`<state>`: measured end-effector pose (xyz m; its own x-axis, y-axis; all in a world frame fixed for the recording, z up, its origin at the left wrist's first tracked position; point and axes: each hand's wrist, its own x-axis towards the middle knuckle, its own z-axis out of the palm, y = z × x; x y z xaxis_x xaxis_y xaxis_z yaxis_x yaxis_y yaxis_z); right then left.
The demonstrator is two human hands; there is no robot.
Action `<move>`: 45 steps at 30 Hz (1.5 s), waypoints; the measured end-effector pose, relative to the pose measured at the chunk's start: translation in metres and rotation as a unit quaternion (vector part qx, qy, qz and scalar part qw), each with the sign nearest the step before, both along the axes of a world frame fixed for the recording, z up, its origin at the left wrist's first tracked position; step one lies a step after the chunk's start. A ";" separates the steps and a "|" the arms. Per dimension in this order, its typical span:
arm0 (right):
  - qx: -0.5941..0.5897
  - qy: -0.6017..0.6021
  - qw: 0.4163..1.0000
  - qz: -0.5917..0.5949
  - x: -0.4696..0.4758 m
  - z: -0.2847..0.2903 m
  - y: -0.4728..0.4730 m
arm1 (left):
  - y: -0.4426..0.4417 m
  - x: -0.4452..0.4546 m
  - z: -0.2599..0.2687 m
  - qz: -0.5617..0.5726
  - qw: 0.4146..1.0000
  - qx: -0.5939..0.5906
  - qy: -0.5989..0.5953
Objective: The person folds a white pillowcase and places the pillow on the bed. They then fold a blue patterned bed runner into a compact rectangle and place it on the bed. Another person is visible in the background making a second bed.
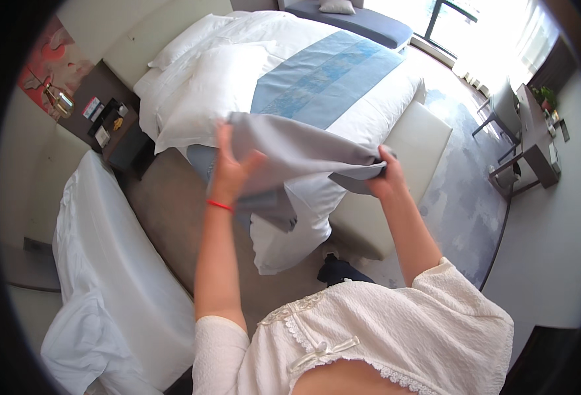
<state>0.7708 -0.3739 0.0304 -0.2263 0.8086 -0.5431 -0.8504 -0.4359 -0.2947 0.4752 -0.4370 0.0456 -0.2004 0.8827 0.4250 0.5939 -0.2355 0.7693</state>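
Note:
Between my hands a grey piece of cloth [290,148] hangs in the air above the corner of a bed with white bedding [399,94]. My right hand [388,173] grips the cloth's right end, where its folds bunch up. My left hand [233,168], with a red band at the wrist, is at the cloth's left part; it is blurred, its fingers look spread, and whether it holds the cloth I cannot tell. Beyond the cloth, a blue bed runner [320,74] lies across the bed, and a white pillow [211,89] rests on the bedding.
A cream bench [418,143] stands against the bed's foot. At the left are a second bed with white sheets [127,266] and a dark nightstand [122,143] with small items. A desk [537,143] and a grey chair [505,113] stand at the right, a grey daybed [369,24] near the window.

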 end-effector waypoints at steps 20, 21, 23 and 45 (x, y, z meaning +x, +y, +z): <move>0.341 -0.083 0.933 -0.081 0.021 0.139 0.068 | 0.071 -0.036 -0.104 0.246 0.965 -0.040 0.078; 0.370 -0.072 0.921 -0.097 0.032 0.139 0.077 | 0.071 -0.048 -0.102 0.259 0.962 -0.030 0.083; 0.406 -0.111 0.896 -0.141 0.032 0.151 0.076 | 0.073 -0.077 -0.095 0.287 0.956 0.019 0.058; 0.345 -0.296 0.881 -0.132 0.192 0.079 0.212 | -0.065 -0.016 -0.183 0.196 0.972 -0.080 0.105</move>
<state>0.9632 -0.1618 0.1091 0.1769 0.9745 0.1384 -0.5044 0.2105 -0.8374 0.4588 -0.5015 -0.1374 -0.4591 0.8141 0.3556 0.7610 0.1539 0.6303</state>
